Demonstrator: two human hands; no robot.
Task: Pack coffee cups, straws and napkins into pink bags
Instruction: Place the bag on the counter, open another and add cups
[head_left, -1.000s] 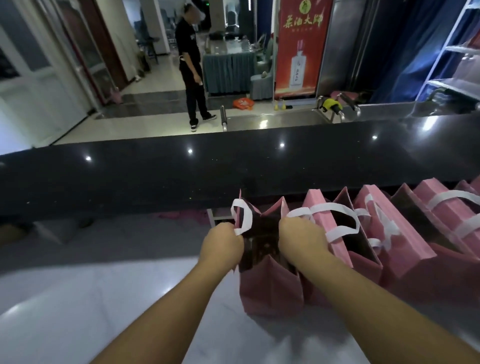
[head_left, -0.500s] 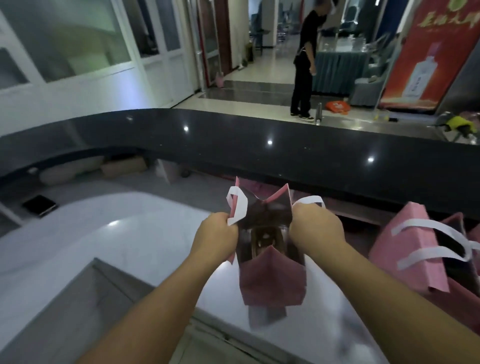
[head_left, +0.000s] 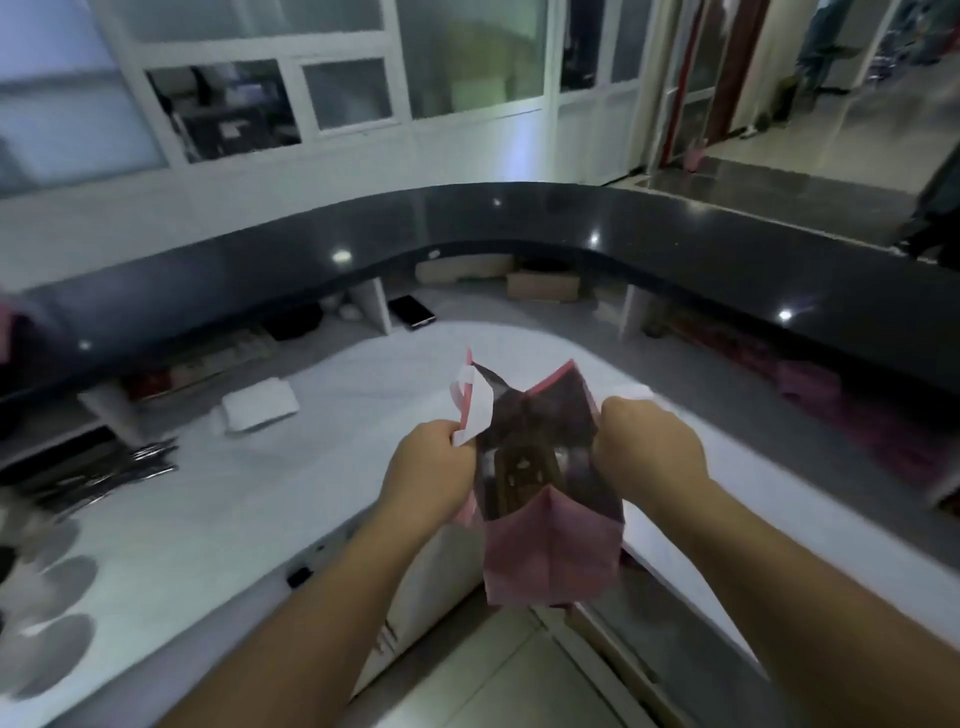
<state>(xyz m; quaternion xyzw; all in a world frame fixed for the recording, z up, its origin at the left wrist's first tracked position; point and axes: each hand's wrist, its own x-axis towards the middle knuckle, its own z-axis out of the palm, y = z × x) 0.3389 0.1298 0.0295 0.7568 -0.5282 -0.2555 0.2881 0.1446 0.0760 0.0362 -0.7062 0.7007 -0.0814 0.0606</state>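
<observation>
A pink paper bag with white handles hangs in the air over the corner of the white counter, its mouth held open. My left hand grips the bag's left rim by the white handle. My right hand grips the right rim. Inside the bag something dark shows, blurred. A white stack of napkins lies on the counter to the left. Grey round cup lids sit at the far left edge. Dark wrapped straws lie near them.
A raised curved black bar top runs round the far side of the white counter. Below it are shelves with cardboard boxes and a dark phone. More pink bags lie blurred at the right. The floor shows below the bag.
The view has swung left, away from the row of pink bags. Both hands have carried the open bag leftwards off that row to the counter's corner, keeping the same hold.
</observation>
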